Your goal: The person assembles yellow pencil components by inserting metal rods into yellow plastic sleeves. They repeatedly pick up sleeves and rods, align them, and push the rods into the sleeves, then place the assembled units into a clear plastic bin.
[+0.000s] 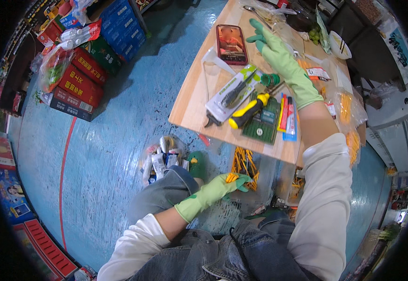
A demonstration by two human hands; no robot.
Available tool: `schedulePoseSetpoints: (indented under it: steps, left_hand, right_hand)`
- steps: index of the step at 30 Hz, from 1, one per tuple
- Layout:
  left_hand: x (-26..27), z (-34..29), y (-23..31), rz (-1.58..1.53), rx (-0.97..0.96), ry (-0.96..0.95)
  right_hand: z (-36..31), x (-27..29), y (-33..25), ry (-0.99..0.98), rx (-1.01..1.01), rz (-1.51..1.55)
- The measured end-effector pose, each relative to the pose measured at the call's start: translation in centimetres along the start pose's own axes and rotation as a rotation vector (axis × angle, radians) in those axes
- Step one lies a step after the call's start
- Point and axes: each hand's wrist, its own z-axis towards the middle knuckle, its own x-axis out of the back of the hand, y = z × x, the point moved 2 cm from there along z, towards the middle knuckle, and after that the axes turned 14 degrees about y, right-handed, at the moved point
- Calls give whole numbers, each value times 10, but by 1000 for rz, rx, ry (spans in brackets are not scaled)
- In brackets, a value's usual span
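Yellow sticks [244, 162] lie jumbled in a clear plastic bin [266, 180] below the near edge of the tabletop [190, 105]. They sit just beyond and slightly right of the left hand [225, 186], much the nearer one, their long axes crossing but running mostly away from the wearer. Its gloved fingers curl around a few orange-yellow pieces [232, 177]. The right hand [275, 52], fingers extended and seemingly unladen, hovers past the phone [232, 45].

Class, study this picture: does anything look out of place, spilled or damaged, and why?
Nothing looks clearly spilled or damaged. The bowl with chopsticks, toward the far right of the table, seems odd: eating things near a tool and tubes.
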Motion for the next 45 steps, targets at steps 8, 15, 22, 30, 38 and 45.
schedulePoseSetpoints:
  steps: [8, 15, 22, 30, 38, 45]
  left_hand:
    - [13, 18, 3, -36, 109, 103]
    - [16, 22, -10, -8, 77, 59]
    - [15, 21, -8, 0, 97, 31]
    - [-8, 15, -17, -83, -65, -100]
    - [-26, 3, -7, 125, -12, -130]
    - [-60, -36, 20, 123, -540, -71]
  right_hand:
    - [22, -17, 24, -156, 163, -178]
    - [14, -22, 27, -228, 169, -202]
    - [27, -24, 30, -70, 84, -276]
    - [14, 19, -31, 140, 202, -10]
    - [-97, 50, -106, 249, 67, 46]
    - [-305, 54, -152, 220, -574, -181]
